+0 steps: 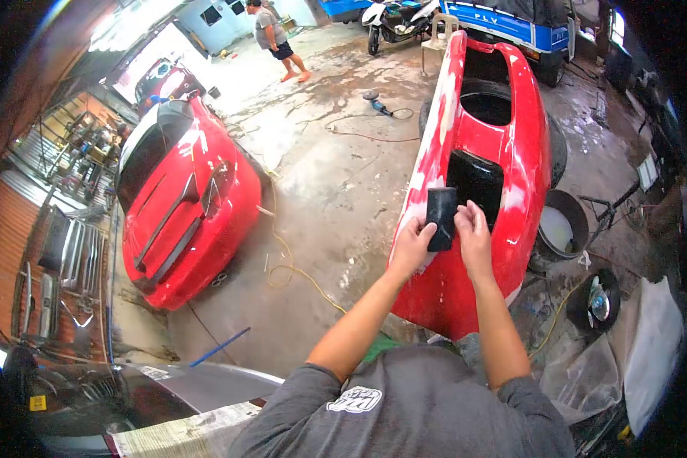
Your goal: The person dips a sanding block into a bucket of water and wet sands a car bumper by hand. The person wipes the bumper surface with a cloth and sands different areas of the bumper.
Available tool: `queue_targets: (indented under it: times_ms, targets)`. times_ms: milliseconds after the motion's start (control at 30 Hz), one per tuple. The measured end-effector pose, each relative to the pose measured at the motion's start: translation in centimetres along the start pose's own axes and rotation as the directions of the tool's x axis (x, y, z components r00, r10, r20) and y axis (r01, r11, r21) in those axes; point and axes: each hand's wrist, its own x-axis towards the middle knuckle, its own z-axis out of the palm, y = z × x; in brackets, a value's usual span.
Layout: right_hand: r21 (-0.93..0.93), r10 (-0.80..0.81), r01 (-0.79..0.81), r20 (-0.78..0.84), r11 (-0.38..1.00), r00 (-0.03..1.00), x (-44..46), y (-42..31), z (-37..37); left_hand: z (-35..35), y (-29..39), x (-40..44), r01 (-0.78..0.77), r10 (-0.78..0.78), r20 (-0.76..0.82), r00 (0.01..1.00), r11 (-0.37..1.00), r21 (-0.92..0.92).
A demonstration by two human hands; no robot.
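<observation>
My left hand (411,248) pinches the lower left edge of a dark rectangular sheet of sandpaper (441,217), its thumb across the front. At the sheet's right edge, my right hand (475,235) has its fingers bent and touching it. Both hands are over a red car bumper (523,164) that stands on end in front of me. Pale sanded patches run along the bumper's left side and around its openings. A dark tire (487,113) shows through the upper opening.
Left stands a red car (195,198). A bucket of cloudy water (561,225) is right of the bumper. A power tool (378,104) and its cord lie on the wet floor. Further back are a person (269,34), a scooter (397,23) and a blue truck (504,27).
</observation>
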Motion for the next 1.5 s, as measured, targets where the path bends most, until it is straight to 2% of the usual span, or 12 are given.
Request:
queue_targets:
  times_ms: [100, 167, 233, 267, 367, 400, 433, 467, 533, 600, 867, 1500]
  targets:
    - [-0.142, -0.113, 0.118, 0.039, 0.983, 0.993, -0.9, -1.1, 0.7, 0.4, 0.3, -0.7, -0.119, 0.103, 0.062, 0.993, 0.923, 0.367]
    - [-0.173, -0.003, 0.008, 0.027, 0.985, 1.000, -1.1, -1.4, 0.6, -0.2, -3.6, 0.2, 0.085, -0.088, 0.133, 0.987, 0.996, 0.022]
    - [-0.081, -0.008, 0.010, 0.022, 0.997, 1.000, -1.1, 0.7, 0.4, -0.3, 0.5, -0.4, 0.039, -0.081, 0.133, 0.988, 0.956, 0.292]
    - [-0.001, 0.038, -0.038, 0.018, 0.999, 0.999, -1.3, 0.8, 0.6, -0.3, -0.6, -0.1, 0.002, -0.028, 0.146, 0.989, 0.985, 0.174]
    - [0.096, 0.126, -0.114, -0.139, 0.989, 0.982, -1.9, 0.7, 1.2, -1.6, 2.5, 1.5, 0.264, -0.346, 0.282, 0.895, 0.919, 0.292]
    - [-0.033, 0.070, -0.078, -0.206, 0.996, 0.976, -1.8, 0.4, 1.6, -2.9, -0.3, 3.2, -0.158, 0.002, 0.342, 0.940, 0.890, 0.428]
    - [-0.164, 0.012, -0.056, -0.254, 0.985, 0.967, -1.8, 0.1, 2.1, -4.2, -0.4, 4.8, -0.204, 0.058, 0.362, 0.930, 0.903, 0.378]
    - [-0.210, 0.015, -0.077, -0.284, 0.975, 0.959, -1.6, -0.4, 2.6, -4.6, 1.4, 5.4, -0.056, -0.007, 0.219, 0.976, 0.957, 0.284]
    - [-0.300, 0.012, -0.108, -0.303, 0.948, 0.953, -0.4, -1.3, 3.6, -5.7, 2.0, 8.8, -0.124, 0.119, 0.032, 0.992, 0.959, 0.254]
    - [-0.421, -0.047, -0.089, -0.302, 0.903, 0.952, 1.7, -2.0, 4.6, -7.2, -1.4, 14.2, -0.236, 0.273, -0.010, 0.962, 0.847, 0.476]
    - [-0.597, -0.117, -0.118, -0.340, 0.793, 0.933, 5.0, 0.0, 6.4, -4.1, -2.6, 18.5, -0.049, 0.035, 0.233, 0.972, 0.997, 0.057]
    - [-0.653, -0.237, -0.030, -0.316, 0.757, 0.919, 13.0, -1.7, 6.4, -4.2, -2.5, 18.0, -0.090, 0.088, 0.268, 0.959, 0.996, -0.004]
